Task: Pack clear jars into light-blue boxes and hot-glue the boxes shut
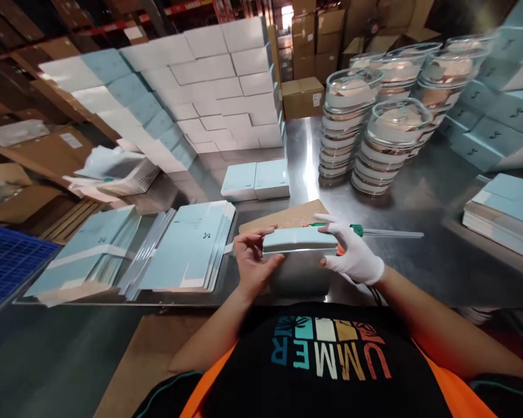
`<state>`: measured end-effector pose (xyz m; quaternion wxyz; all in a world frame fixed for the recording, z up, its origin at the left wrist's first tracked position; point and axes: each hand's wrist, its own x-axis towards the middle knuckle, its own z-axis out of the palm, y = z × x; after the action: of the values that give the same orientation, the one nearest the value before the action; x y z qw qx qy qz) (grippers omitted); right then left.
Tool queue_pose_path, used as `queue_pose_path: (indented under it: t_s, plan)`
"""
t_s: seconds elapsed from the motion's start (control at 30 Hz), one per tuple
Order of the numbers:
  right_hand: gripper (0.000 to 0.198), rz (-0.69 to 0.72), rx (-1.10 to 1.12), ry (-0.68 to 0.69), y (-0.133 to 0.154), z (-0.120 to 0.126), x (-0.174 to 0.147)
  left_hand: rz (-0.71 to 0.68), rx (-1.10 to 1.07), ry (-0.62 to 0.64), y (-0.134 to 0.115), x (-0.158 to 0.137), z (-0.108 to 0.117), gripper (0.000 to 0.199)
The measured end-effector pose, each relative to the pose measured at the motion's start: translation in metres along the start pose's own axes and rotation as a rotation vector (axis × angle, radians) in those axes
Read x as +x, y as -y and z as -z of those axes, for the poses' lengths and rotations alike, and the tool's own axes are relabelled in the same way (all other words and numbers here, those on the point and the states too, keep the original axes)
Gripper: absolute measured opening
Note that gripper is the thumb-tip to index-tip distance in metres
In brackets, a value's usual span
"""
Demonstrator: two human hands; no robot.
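Bare left hand (251, 262) and white-gloved right hand (353, 255) each grasp an end of the pale-blue cardboard box (300, 240), near the steel table's (418, 191) edge, seemingly mid-assembly; squaring its flaps looks next.

White glove on right hand (353, 255), bare left hand (253, 264), black-and-orange printed T-shirt (326, 360)
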<state>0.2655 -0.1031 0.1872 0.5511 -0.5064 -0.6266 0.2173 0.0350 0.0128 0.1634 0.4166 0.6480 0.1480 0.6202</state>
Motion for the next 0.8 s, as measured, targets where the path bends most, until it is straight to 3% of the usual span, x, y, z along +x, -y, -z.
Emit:
queue_pose_path:
  t_s: [0.13, 0.23, 0.4, 0.57, 0.8]
  plan:
    - [0.026, 0.13, -0.04, 0.051, 0.006, 0.003, -0.009, -0.074, 0.04, 0.242, -0.002, 0.014, 0.009, 0.035]
    - [0.02, 0.15, -0.045, 0.091, 0.012, 0.001, -0.009, -0.065, 0.068, 0.373, -0.008, 0.022, 0.016, 0.032]
    - [0.028, 0.217, -0.098, 0.122, 0.018, -0.001, -0.007, -0.054, 0.06, 0.365, -0.01, 0.02, 0.016, 0.033]
    - [0.041, 0.299, -0.132, 0.125, 0.019, -0.005, -0.008, -0.007, 0.111, 0.46, -0.013, 0.019, 0.017, 0.045]
    - [0.044, 0.359, -0.184, 0.134, 0.017, -0.007, -0.007, -0.07, 0.099, 0.478, -0.012, 0.02, 0.024, 0.031]
